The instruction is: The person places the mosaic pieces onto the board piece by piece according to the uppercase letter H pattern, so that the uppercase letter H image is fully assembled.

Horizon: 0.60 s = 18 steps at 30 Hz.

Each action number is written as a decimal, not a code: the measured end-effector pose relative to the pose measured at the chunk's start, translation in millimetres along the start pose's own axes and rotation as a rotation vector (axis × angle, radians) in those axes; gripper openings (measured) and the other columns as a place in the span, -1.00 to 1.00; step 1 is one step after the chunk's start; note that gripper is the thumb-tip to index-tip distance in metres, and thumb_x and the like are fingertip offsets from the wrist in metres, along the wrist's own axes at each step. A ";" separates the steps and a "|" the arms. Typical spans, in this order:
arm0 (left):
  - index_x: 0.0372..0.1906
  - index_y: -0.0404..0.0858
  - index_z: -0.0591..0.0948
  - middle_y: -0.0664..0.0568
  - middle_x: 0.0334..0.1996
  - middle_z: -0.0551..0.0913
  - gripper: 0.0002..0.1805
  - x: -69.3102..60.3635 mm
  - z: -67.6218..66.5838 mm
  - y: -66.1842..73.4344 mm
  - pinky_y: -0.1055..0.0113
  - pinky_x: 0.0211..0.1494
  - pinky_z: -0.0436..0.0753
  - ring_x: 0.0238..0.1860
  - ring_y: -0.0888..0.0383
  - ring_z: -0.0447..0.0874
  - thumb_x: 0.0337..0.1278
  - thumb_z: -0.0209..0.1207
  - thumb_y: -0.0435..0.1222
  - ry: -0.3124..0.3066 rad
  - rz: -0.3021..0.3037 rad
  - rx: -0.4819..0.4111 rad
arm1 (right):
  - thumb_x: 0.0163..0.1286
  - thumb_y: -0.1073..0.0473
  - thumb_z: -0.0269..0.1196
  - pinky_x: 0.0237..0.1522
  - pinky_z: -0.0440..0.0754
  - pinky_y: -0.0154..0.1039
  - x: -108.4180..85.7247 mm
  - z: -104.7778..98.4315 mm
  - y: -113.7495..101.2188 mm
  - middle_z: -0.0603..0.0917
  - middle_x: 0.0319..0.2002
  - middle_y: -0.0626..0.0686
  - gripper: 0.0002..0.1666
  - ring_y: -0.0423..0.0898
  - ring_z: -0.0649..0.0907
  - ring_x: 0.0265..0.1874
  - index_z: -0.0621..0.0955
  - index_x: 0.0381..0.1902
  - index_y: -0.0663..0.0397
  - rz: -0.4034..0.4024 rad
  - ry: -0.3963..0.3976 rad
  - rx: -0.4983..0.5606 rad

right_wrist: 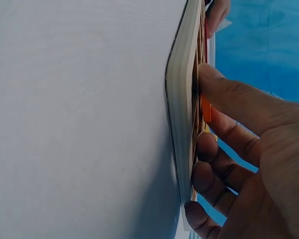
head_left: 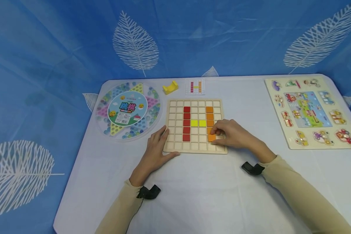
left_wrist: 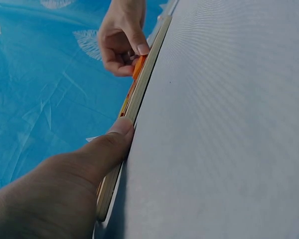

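A wooden grid board (head_left: 178, 147) lies flat on the table, with a column of red square tiles (head_left: 186, 123), two yellow tiles (head_left: 198, 123) and a column of orange tiles (head_left: 209, 116). My right hand (head_left: 232, 132) pinches the lowest orange tile (head_left: 211, 138) between thumb and finger. In the left wrist view that orange tile (left_wrist: 138, 67) stands tilted at the board's surface. At the board's lower left corner rests my left hand (head_left: 155, 152), its fingers along the left edge and its thumb by the front edge.
Behind the board lie a pattern card (head_left: 195, 87) and a yellow plastic piece (head_left: 171, 87). To the left sits a round box of Chinese checkers (head_left: 127, 110). A wooden knob puzzle board (head_left: 283, 130) occupies the right side of the white-covered table (head_left: 199, 191).
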<state>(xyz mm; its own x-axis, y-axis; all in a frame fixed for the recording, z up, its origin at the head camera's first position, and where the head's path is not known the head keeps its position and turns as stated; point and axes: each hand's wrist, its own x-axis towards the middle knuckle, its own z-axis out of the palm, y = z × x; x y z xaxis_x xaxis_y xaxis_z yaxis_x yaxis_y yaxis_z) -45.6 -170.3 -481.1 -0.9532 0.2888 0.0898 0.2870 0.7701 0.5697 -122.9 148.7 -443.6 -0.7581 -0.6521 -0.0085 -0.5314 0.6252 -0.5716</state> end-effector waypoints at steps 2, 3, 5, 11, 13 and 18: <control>0.50 -0.32 0.18 -0.18 0.51 0.10 0.09 0.3 -0.3 0.1 -0.12 0.31 0.23 0.41 -0.19 0.14 -0.06 0.44 0.06 -0.002 -0.004 -0.001 | 0.02 0.04 0.56 -0.20 0.47 -0.23 0.5 0.3 -0.7 0.60 -0.39 -0.13 -0.64 -0.19 0.50 -0.36 0.65 -0.26 -0.02 -0.001 0.003 -0.002; 0.50 -0.32 0.18 -0.18 0.51 0.09 0.09 0.5 -0.3 0.2 -0.13 0.31 0.23 0.41 -0.19 0.14 -0.06 0.44 0.07 -0.004 -0.005 -0.001 | 0.02 0.03 0.56 -0.22 0.48 -0.24 0.3 0.6 -0.5 0.60 -0.39 -0.13 -0.63 -0.20 0.50 -0.37 0.65 -0.26 -0.02 -0.001 0.005 -0.005; 0.50 -0.32 0.18 -0.18 0.51 0.09 0.09 0.8 -0.2 0.2 -0.14 0.32 0.22 0.41 -0.20 0.14 -0.05 0.43 0.07 -0.006 -0.007 -0.002 | 0.02 0.02 0.56 -0.23 0.49 -0.26 -0.5 1.3 0.1 0.60 -0.39 -0.13 -0.62 -0.20 0.50 -0.37 0.66 -0.26 -0.03 -0.005 0.013 -0.006; 0.50 -0.32 0.18 -0.17 0.51 0.09 0.09 1.0 0.0 -0.5 -0.16 0.33 0.20 0.41 -0.20 0.14 -0.05 0.43 0.07 -0.002 -0.010 -0.008 | 0.04 0.06 0.55 -0.24 0.49 -0.27 -3.5 3.3 1.8 0.62 -0.39 -0.12 -0.66 -0.19 0.52 -0.37 0.67 -0.26 -0.01 -0.041 0.049 0.001; 0.50 -0.32 0.18 -0.17 0.51 0.09 0.09 0.7 -0.1 -0.4 -0.16 0.32 0.20 0.41 -0.20 0.14 -0.05 0.43 0.07 0.000 -0.009 -0.005 | 0.05 0.07 0.54 -0.24 0.50 -0.26 -3.9 3.9 2.3 0.62 -0.38 -0.12 -0.67 -0.20 0.53 -0.37 0.68 -0.26 0.00 -0.043 0.055 0.003; 0.50 -0.32 0.18 -0.17 0.51 0.09 0.09 0.0 -0.3 0.0 -0.16 0.33 0.20 0.41 -0.21 0.14 -0.05 0.43 0.07 0.000 -0.010 -0.003 | 0.06 0.08 0.54 -0.23 0.51 -0.26 -4.1 4.7 3.3 0.63 -0.37 -0.13 -0.68 -0.23 0.53 -0.36 0.68 -0.25 -0.02 -0.041 0.052 0.003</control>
<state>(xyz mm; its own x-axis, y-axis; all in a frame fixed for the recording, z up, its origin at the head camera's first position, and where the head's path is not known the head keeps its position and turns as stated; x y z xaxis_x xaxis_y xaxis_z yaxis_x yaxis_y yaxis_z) -45.6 -170.5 -480.8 -0.9558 0.2817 0.0839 0.2776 0.7713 0.5728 -119.9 151.4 -449.3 -0.7546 -0.6536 0.0575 -0.5611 0.5974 -0.5730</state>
